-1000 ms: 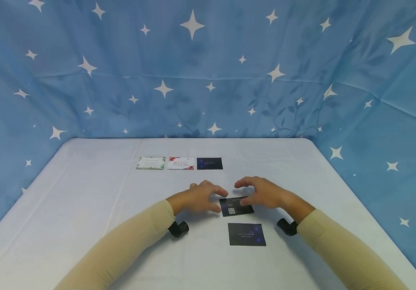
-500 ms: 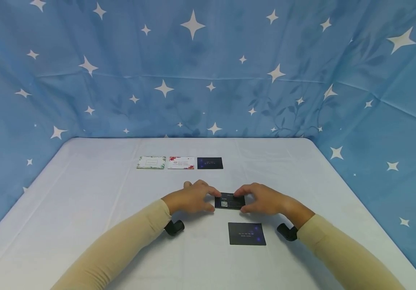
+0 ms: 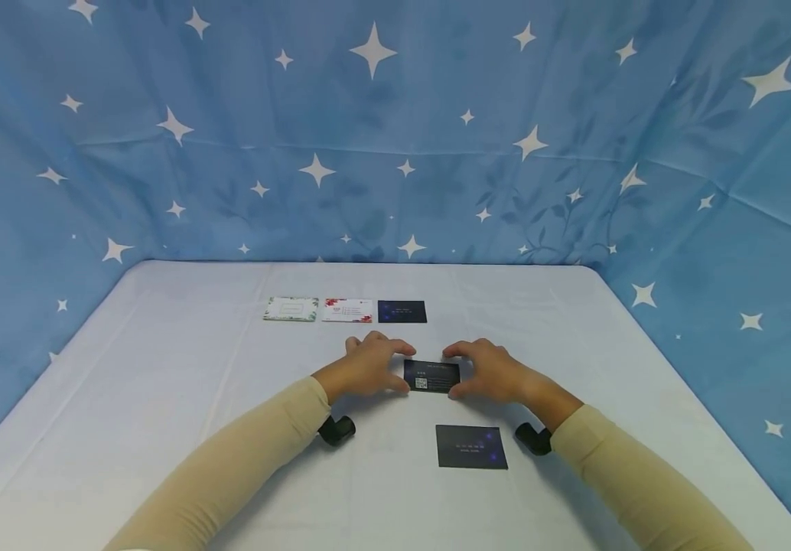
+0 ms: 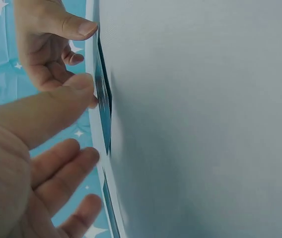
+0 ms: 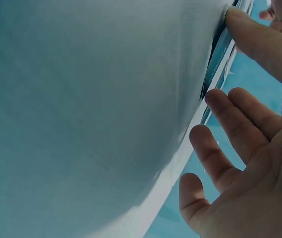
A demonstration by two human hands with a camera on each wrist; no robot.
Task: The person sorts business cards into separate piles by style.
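A black business card [image 3: 431, 376] with a QR code lies on the white tabletop, flanked by both hands. My left hand [image 3: 370, 367] is at its left end, thumb tip right by the near left corner and index finger beyond the far one. At the right end is my right hand [image 3: 490, 373], its thumb close to the near corner and its index finger apart from the card. In the left wrist view the left fingers [image 4: 64, 171] are spread and relaxed. The right fingers [image 5: 243, 129] look loosely extended in the right wrist view.
Nearer the body lies another dark card [image 3: 471, 447] with purple spots. Farther back stand in a row a green-leaf card [image 3: 291, 308], a red-flower card [image 3: 347, 310] and a dark blue card [image 3: 402, 311]. A blue star-patterned curtain [image 3: 395, 191] hangs behind the table.
The black card has shifted left and slightly away from the body and has been straightened. Half a second ago fingers of both hands touched its ends; now the index fingers have lifted off it.
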